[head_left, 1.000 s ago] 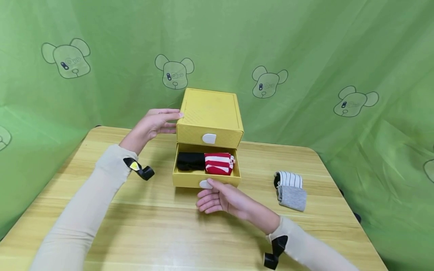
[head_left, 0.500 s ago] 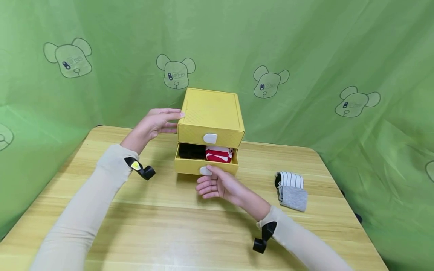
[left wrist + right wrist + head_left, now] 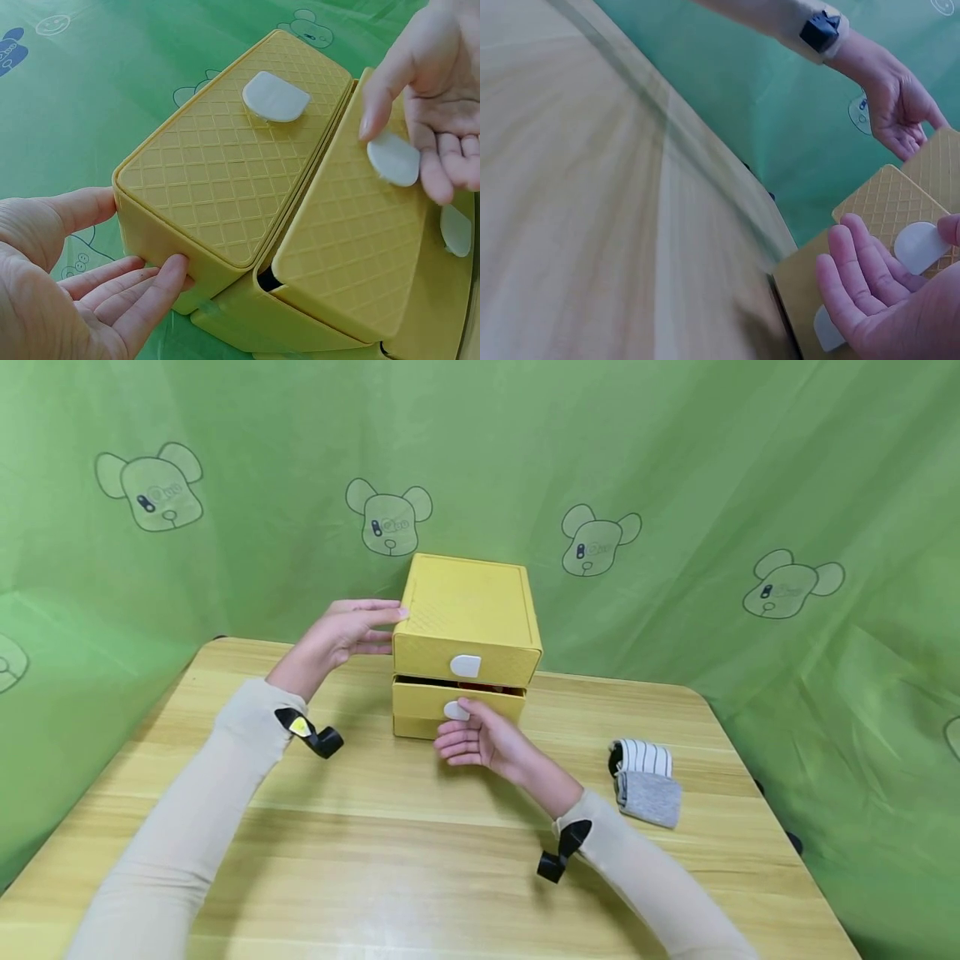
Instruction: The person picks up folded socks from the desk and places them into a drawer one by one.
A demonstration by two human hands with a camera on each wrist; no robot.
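Note:
A yellow drawer cabinet (image 3: 468, 602) with white tab handles stands at the back of the table. Its top drawer is closed. The drawer below it (image 3: 420, 700) sticks out slightly, and a sliver of red shows through the narrow gap above its front. My left hand (image 3: 348, 631) rests on the cabinet's left side, fingers extended along the wall and thumb at the top edge. My right hand (image 3: 491, 743) is at the protruding drawer's white handle (image 3: 394, 159), thumb touching the handle and the other fingers loosely extended below. Another white handle (image 3: 827, 330) shows lower down.
To the right on the wooden table (image 3: 315, 877) lie a folded white striped cloth item (image 3: 645, 757) and a folded grey one (image 3: 651, 799), touching each other. A green curtain (image 3: 480, 443) with bear-head drawings hangs close behind the cabinet.
The lower drawer has slid back into the cabinet, covering the black and red-striped folded items inside. My right hand has moved forward with it; my left hand has stayed on the cabinet's side.

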